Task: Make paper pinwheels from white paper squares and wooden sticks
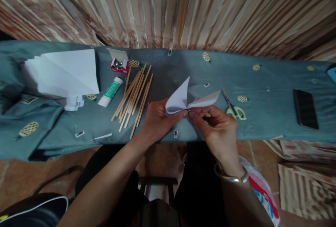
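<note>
A folded sheet of white paper (178, 95) is held up above the near edge of the table, its pointed flaps curling up to the left and right. My left hand (160, 120) grips it from the left, with the thumb pressed near the centre fold. My right hand (216, 123) is closed at the same spot, thumb and finger pinching the paper's middle. Something small and dark shows between the fingertips there, too small to name. Just beyond my right hand lie scissors (235, 110) with pale green handles.
On the blue-green tablecloth (273, 115), several wooden sticks (133, 97) lie left of my hands. Past them are a glue stick (110, 92), an open red box (119, 65) of small metal pieces, and white paper sheets (68, 73). A phone (306, 109) lies far right. Behind hangs a striped curtain (168, 13).
</note>
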Available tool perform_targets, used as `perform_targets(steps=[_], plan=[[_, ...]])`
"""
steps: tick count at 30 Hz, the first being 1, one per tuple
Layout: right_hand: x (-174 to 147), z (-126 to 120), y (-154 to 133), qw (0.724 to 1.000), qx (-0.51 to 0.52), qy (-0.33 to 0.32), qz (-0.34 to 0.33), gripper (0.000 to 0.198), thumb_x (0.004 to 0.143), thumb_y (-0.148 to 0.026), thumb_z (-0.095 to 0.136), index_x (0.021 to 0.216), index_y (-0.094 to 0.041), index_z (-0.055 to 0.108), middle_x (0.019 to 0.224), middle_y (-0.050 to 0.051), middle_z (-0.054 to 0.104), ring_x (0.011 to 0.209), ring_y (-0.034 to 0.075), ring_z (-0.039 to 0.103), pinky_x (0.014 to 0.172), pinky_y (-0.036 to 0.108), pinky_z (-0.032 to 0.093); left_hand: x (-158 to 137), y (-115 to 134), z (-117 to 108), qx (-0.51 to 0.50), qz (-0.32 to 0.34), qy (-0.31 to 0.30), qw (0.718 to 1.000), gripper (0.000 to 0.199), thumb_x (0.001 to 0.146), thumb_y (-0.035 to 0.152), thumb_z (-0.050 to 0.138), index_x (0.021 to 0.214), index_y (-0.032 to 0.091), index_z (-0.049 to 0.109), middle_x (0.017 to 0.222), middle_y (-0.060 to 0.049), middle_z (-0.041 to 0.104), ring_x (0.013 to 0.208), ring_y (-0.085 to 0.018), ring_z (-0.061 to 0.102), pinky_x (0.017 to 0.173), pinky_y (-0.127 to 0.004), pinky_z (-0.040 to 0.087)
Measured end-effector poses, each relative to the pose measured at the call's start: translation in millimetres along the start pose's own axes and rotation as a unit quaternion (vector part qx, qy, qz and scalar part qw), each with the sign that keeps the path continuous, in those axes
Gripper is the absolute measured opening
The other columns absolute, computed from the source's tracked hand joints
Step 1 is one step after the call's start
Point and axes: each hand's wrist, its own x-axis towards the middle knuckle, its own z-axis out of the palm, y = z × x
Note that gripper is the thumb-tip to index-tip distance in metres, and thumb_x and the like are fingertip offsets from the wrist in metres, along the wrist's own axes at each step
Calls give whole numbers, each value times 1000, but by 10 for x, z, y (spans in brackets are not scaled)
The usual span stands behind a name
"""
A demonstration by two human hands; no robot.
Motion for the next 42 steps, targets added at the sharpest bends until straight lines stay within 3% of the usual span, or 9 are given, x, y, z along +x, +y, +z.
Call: perform_targets(steps=[11,13,16,19,22,25,30,42], plan=[[-65,-31,-43,991,-119,23,-51,5,82,-25,71,79,-22,69,69,-4,63,64,12,55,63,28,45,31,-3,65,-152,-65,46,985,13,63,26,84,71,19,76,72,0,75,64,-13,65,62,-25,53],[-41,-89,-38,985,-129,71,-85,5,82,-26,72,85,-23,71,77,-1,66,70,14,58,69,31,47,44,-10,73,-193,-89,63,975,18,60,26,86,73,18,75,75,0,75,66,-13,66,66,-26,54],[55,-205,20,975,-112,154,-118,30,80,-32,74,109,-24,68,110,5,70,96,20,64,90,39,49,55,-20,82,-227,-114,70,965,24,57,27,87,77,18,76,80,-2,77,71,-15,68,71,-29,56],[168,-274,127,994,3,95,-46,42,80,-41,73,119,-25,65,122,7,69,108,22,65,97,43,49,49,-31,97,-226,-116,60,965,24,57,28,87,76,17,75,80,-3,76,74,-17,69,72,-30,56],[215,-249,206,986,143,-31,81,39,77,-51,74,105,-24,72,102,5,76,92,21,69,85,39,55,29,-45,118,-215,-123,49,968,24,58,29,86,75,16,74,78,-3,75,74,-17,68,72,-31,55],[199,-182,212,967,183,-96,152,36,68,-50,81,90,-23,76,85,2,77,72,18,67,67,33,55,11,-59,137,-216,-129,40,967,26,58,29,87,77,16,75,79,-4,76,72,-17,68,72,-31,55],[181,-126,168,960,188,-85,189,30,58,-41,89,78,-22,75,70,-3,73,57,12,60,53,26,48,2,-79,149,-222,-137,39,965,26,57,29,88,76,16,76,79,-3,76,70,-15,68,69,-28,55],[182,-97,208,964,186,-60,179,22,58,-30,89,73,-22,76,65,-5,70,55,10,57,55,25,46,-10,-114,153,-184,-129,34,974,26,58,30,89,78,17,78,83,-3,78,73,-16,69,72,-28,55]])
